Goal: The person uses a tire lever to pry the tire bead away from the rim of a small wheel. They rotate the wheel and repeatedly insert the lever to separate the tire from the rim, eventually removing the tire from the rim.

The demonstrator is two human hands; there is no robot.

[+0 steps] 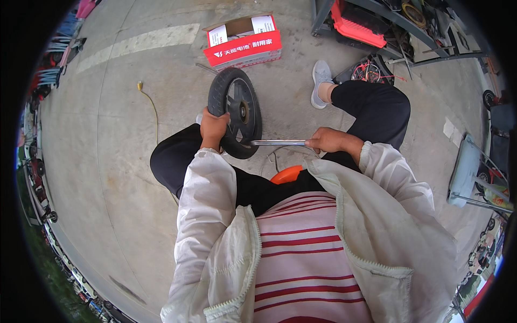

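Observation:
A small wheel with a black tire (pixel 219 91) and dark spoked rim stands upright between my knees, tilted a little. My left hand (pixel 214 127) is closed around the tire's left side, thumb toward the rim. In my right hand (pixel 328 141) is the end of a long silver tire lever (pixel 280 142). Its far tip meets the lower part of the wheel, where tire and rim come together; whether it sits under the tire's edge I cannot tell. Part of an orange round object (pixel 287 174) shows below the lever, mostly hidden by my clothes.
Ahead stands an open red and white cardboard box (pixel 245 48). A yellow cable (pixel 151 102) lies on the concrete floor at left. Far right are a metal rack (pixel 377 11) with a red toolbox (pixel 355 27), a black bin of wires (pixel 369 71) and a light-blue stool (pixel 466 169).

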